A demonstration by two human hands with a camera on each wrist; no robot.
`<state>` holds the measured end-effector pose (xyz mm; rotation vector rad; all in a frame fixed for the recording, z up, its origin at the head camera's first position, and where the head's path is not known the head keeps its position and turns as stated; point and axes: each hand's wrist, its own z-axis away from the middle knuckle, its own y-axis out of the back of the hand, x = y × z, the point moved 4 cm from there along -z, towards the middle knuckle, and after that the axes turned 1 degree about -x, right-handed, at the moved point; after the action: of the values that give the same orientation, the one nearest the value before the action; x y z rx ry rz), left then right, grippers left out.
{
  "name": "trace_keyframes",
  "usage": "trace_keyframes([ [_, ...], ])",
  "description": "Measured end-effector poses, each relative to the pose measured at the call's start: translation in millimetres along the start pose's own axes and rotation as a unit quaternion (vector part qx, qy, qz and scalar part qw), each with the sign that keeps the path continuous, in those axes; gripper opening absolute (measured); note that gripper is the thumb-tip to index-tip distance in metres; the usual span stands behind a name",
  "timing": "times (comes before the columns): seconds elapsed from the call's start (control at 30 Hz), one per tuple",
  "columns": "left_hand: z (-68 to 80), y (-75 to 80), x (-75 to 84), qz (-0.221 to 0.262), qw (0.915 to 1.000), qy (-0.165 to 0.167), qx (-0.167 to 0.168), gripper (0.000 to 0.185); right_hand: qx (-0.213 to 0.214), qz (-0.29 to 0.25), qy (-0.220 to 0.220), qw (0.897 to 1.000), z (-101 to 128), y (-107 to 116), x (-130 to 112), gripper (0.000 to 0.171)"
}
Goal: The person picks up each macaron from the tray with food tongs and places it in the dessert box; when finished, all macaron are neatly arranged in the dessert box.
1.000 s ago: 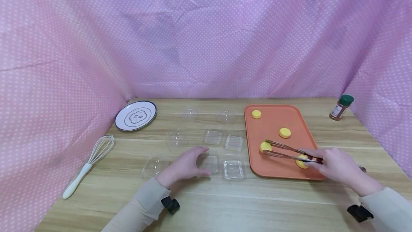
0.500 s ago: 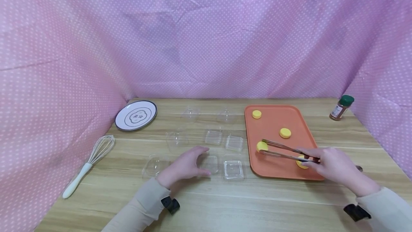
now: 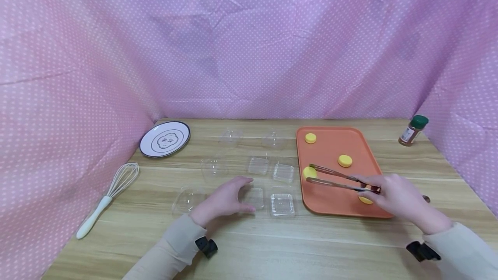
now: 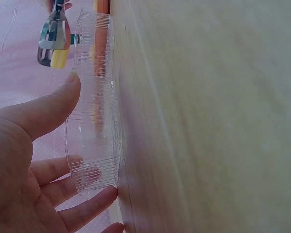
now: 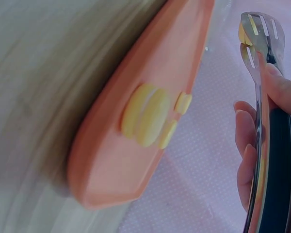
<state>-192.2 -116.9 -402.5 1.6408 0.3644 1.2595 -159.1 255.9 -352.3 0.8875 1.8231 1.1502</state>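
My right hand point(image 3: 398, 198) grips metal tongs point(image 3: 330, 183) above the near part of the orange tray point(image 3: 327, 150). Between the tong tips is a yellow macaron point(image 3: 309, 173), lifted clear of the tray in the left wrist view. Three other macarons lie on the tray: one far left point(image 3: 310, 138), one mid-tray point(image 3: 344, 160), one partly hidden under my right hand point(image 3: 365, 199). My left hand point(image 3: 223, 200), thumb and fingers spread, stands beside a clear plastic container point(image 4: 94, 141); whether the fingertips touch it is hard to tell.
More clear containers point(image 3: 282, 205) stand in the middle, their domed lids point(image 3: 214, 167) tipped away. At left are a white plate point(image 3: 165, 139) and a whisk point(image 3: 106, 200). A green-capped spice jar point(image 3: 413, 130) stands far right. Pink dotted cloth point(image 3: 249, 46) hangs around the table.
The right hand has moved left with the tongs and the macaron between them, toward the tray's left edge. The left hand stays in place.
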Motion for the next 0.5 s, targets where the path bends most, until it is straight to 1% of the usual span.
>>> trace_keyframes([
  [0.13, 0.1, -0.2, -0.1, -0.002, 1.0000, -0.003, 0.000, 0.078, 0.014, 0.000, 0.020, 1.000, -3, 1, -6, 0.039],
  [0.27, 0.2, -0.5, -0.2, -0.003, 1.0000, -0.007, 0.000, 0.078, 0.024, -0.012, 0.040, 0.999, -6, -1, -12, 0.038],
  [0.5, 0.5, -0.4, 0.0, 0.002, 1.0000, -0.003, 0.001, 0.078, 0.033, -0.020, 0.064, 0.997, -12, -5, -24, 0.036],
])
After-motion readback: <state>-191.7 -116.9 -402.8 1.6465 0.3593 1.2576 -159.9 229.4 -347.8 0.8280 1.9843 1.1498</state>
